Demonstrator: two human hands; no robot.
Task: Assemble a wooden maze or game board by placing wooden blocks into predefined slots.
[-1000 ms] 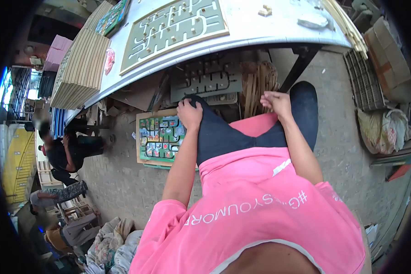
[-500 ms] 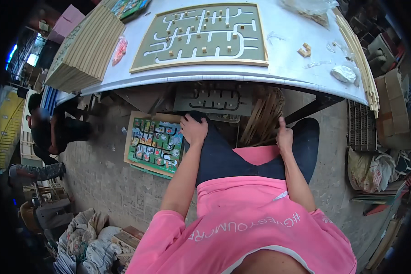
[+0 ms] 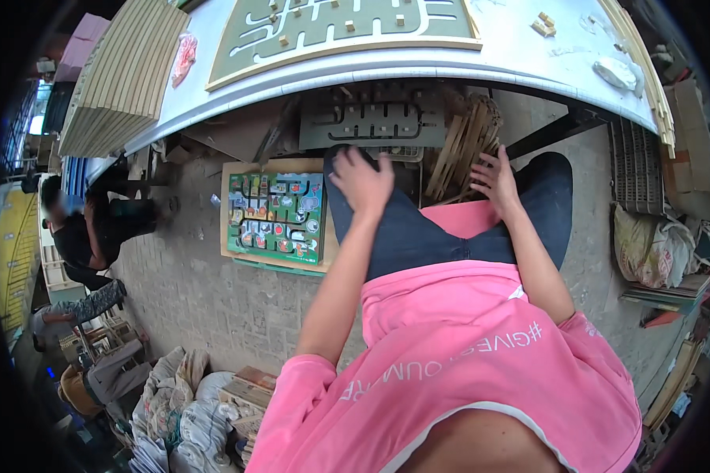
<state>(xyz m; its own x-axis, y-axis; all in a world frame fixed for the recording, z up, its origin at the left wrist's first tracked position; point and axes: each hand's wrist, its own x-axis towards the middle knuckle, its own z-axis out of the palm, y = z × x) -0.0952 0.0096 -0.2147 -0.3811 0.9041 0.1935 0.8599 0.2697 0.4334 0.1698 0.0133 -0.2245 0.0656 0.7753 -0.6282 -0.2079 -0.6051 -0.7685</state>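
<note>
My left hand (image 3: 364, 186) is raised over my left knee, empty, its fingers apart. Above my right thigh, my right hand (image 3: 497, 186) is open too, fingers spread and nothing in them, near a bundle of thin wooden strips (image 3: 456, 154) under the table. Left of my left knee lies a green board printed with small pictures and black grooves (image 3: 280, 219), on a larger tan board. On the table rests a wood-framed grey board (image 3: 443, 35) with pale grooves and small wooden blocks. A similar grey grooved board (image 3: 315, 135) sits beneath the table.
A tall stack of wood-edged boards (image 3: 118, 75) stands at the table's left, beside a pink plastic bag (image 3: 184, 59). Long wooden strips line the right edge. Dark crates (image 3: 635, 169) and sacks stand right. Cloth sacks (image 3: 173, 394) lie lower left. Another person (image 3: 79, 229) is at the left.
My left hand has lifted from my knee and shifted right. My right hand has opened from a looser curl. The whole view has tilted, so the table sits higher in the picture.
</note>
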